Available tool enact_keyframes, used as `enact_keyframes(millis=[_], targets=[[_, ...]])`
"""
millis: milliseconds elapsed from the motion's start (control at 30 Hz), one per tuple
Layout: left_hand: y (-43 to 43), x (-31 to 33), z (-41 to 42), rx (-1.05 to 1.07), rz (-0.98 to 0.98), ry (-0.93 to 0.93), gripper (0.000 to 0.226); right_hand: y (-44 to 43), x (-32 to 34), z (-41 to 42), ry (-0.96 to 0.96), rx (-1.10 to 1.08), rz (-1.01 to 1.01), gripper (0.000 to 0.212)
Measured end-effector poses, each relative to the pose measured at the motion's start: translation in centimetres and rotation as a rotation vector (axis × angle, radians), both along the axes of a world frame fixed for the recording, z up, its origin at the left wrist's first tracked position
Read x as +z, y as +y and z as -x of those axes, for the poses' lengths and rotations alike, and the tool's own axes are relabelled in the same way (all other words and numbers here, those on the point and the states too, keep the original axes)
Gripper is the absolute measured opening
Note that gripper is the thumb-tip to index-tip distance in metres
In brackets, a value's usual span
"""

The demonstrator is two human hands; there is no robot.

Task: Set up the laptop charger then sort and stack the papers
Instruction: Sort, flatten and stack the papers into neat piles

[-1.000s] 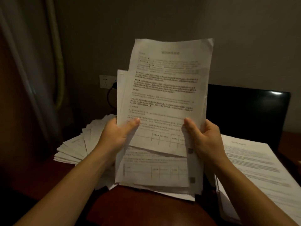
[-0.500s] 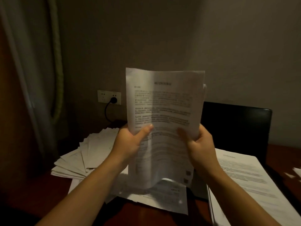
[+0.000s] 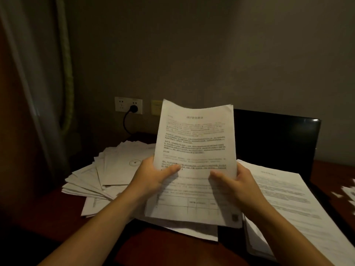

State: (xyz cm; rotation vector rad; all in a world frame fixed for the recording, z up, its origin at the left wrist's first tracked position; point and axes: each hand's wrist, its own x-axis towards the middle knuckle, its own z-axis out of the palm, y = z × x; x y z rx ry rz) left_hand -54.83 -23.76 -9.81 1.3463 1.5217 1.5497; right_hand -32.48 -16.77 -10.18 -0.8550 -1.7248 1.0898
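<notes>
A bundle of printed papers [image 3: 194, 143] stands nearly upright over the desk, its lower edge near the desktop. My left hand [image 3: 151, 175] grips its left side and my right hand [image 3: 236, 183] its right side, thumbs on the front page. To the left lies a fanned, messy heap of papers [image 3: 107, 169]. A neater stack of papers [image 3: 295, 204] lies at the right. The open black laptop [image 3: 274, 139] stands behind the held bundle. A black charger plug [image 3: 133, 108] sits in the wall socket [image 3: 128, 105], its cable dropping behind the desk.
The dark wooden desk [image 3: 57, 212] shows bare at the front left. A curtain [image 3: 38, 83] hangs at the far left beside the wall. Small white scraps [image 3: 348, 191] lie at the right edge. A yellowish wall plate [image 3: 156, 108] is next to the socket.
The bundle has come down from high in front of me toward the desk, and its staggered sheets now sit more squarely together. Both hands kept their grip on its sides.
</notes>
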Motion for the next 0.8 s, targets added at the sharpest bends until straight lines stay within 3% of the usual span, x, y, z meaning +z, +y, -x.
enact_keyframes(millis=[267,400,567,700,800], targets=[[1.7,0.1,-5.2,-0.082,-0.152,-0.037,0.074,-0.3,1.1,-6.3,0.061,-0.037,0.078,0.037],[3.4,-0.5,-8.8,-0.217,-0.027,-0.013,0.056,-0.2,0.7,-10.5,0.028,-0.143,0.130,0.046],[5.2,-1.0,-13.1,-0.364,0.159,-0.024,0.058,-0.2,0.2,-16.1,0.001,-0.220,0.233,0.038],[6.6,-1.8,-15.4,-0.337,0.207,0.058,0.076,0.3,-0.5,-19.3,-0.061,-0.263,0.303,0.040],[7.5,-2.1,-16.4,-0.268,0.200,0.226,0.089,1.3,-1.1,-20.8,-0.130,-0.350,0.317,0.064]])
